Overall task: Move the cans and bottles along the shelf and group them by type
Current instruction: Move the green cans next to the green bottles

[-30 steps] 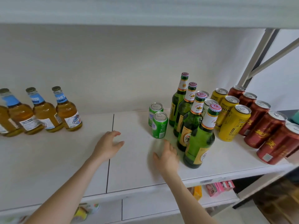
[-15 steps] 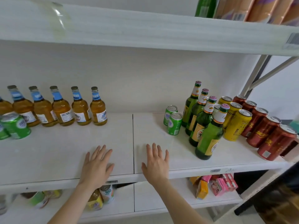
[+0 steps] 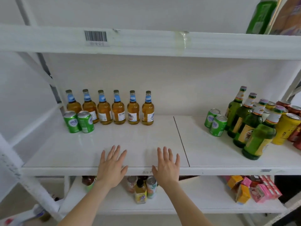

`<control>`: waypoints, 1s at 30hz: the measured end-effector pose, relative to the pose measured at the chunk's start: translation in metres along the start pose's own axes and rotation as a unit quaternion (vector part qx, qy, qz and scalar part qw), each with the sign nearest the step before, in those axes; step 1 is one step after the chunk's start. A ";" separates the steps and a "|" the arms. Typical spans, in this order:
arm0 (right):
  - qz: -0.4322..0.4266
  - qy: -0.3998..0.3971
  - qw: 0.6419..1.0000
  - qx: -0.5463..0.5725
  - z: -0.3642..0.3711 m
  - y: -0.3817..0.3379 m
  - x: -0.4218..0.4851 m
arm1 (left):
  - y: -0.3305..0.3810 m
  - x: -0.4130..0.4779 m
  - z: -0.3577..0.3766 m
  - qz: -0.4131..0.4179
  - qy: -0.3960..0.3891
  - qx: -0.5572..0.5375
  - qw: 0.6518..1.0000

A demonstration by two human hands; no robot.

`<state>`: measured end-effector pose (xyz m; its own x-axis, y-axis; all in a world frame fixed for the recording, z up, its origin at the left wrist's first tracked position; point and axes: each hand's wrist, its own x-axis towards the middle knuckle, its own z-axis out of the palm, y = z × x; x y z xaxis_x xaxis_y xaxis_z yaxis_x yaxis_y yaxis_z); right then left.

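On the white shelf [image 3: 146,137], several amber bottles [image 3: 118,110] with blue neck labels stand in a row at the back left. Two green cans [image 3: 79,121] sit in front of that row's left end. Two more green cans [image 3: 215,123] stand at the right, beside several green bottles [image 3: 250,126]. Yellow cans [image 3: 285,129] and red cans [image 3: 294,110] fill the far right. My left hand [image 3: 112,167] and my right hand [image 3: 167,167] lie flat with fingers spread at the shelf's front edge, holding nothing.
An upper shelf [image 3: 146,41] with a barcode label hangs overhead, with a green bottle [image 3: 260,15] on it. The lower shelf holds small bottles and a can [image 3: 144,188] and pink and orange cartons [image 3: 254,188]. A white frame post [image 3: 14,167] rises at the left.
The view has pulled back and swung left, showing the whole amber row and the left green cans. Both hands drew back from near the green bottles to the shelf's front edge.
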<state>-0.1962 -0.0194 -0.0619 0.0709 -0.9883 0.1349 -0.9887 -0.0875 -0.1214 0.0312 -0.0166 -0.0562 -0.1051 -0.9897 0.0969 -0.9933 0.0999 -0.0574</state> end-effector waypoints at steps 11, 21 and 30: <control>-0.029 0.015 0.999 -0.013 0.004 -0.114 0.055 | -0.125 0.016 0.000 -0.045 0.026 0.027 0.998; -0.028 0.008 0.999 -0.019 0.022 -0.213 0.115 | -0.236 0.053 0.001 -0.055 0.050 0.030 0.997; 0.009 0.035 0.999 0.004 0.034 -0.299 0.155 | -0.333 0.095 -0.006 -0.018 0.047 0.040 0.998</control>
<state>0.1148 -0.1504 -0.0385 0.0426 -0.9787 0.2009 -0.9886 -0.0703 -0.1330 0.3515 -0.1430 -0.0223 -0.0765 -0.9782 0.1930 -0.9900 0.0516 -0.1312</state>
